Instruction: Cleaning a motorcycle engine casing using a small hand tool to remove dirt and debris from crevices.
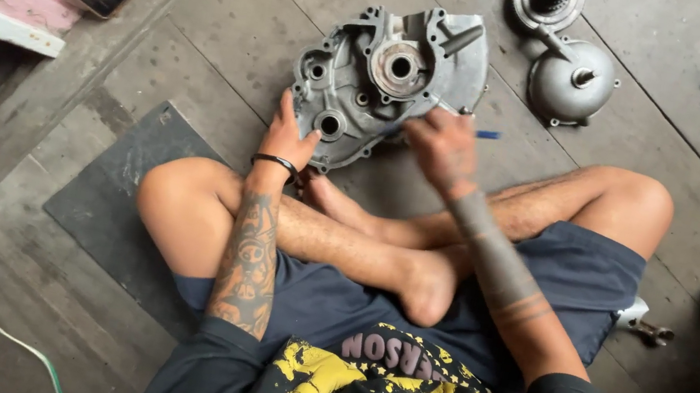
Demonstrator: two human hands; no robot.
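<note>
— Where's the casing?
— The grey engine case half [387, 78] lies on the floor; left hand [289, 133] steadies its near edge, fingers loosely spread.
— The right hand [443, 146]?
— Closed around a blue-tipped tool [487, 134] at the rim. A slip could likely gouge the metal.

Our left hand [288, 140] flat, fingers spread at the engine casing [390, 79]'s lower left edge, our right hand [443, 146] curled over its lower right, both forearms extended.

Single head-worn view, steeply downward, close over crossed legs and floor [691, 113].
</note>
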